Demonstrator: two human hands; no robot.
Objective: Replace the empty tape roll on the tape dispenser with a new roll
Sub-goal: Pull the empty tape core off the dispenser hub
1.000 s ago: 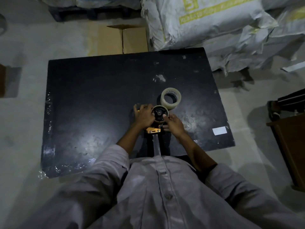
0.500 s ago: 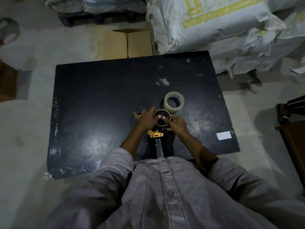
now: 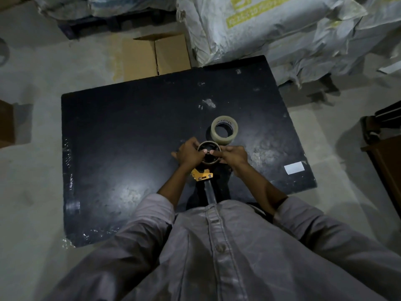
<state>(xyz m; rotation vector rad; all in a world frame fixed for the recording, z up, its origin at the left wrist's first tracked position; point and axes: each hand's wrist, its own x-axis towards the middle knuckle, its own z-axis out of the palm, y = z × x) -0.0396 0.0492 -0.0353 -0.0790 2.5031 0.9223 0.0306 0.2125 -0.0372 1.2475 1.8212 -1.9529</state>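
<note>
Dim room, one head view, person standing over a black table (image 3: 134, 131)

Tape dispenser (image 3: 202, 175) lies near the table's front edge, yellow frame showing, handle running back toward the person's body. On its hub sits the empty tape roll (image 3: 208, 163), a brown cardboard core with a dark centre, open end facing up.

Left hand (image 3: 189, 153) wraps the core from its left side, fingers curled over the rim, thumb tip at the top edge. Right hand (image 3: 233, 154) comes in from the other side, thumb and forefinger pinched on the core's rim, tips almost meeting the left thumb. Both hands grasping the core; neither looks to be holding the dispenser frame, though the lower fingers are hidden.

New tape roll (image 3: 224, 129) lies flat on the table just beyond the core, clear tape, pale printed inner ring, close to the core and possibly touching; too dim to tell. White label (image 3: 294, 167) lies near the table's right edge. Cardboard box (image 3: 156, 54) and white sacks (image 3: 271, 27) stand on the floor past the far edge.

Step in hand, as I judge it: working the spent core off the hub. Core not yet clear of the dispenser.

Next move calls for an even upward pull on both sides so the core does not cock and jam, something pinning the frame down, then a short reach forward for the new roll
</note>
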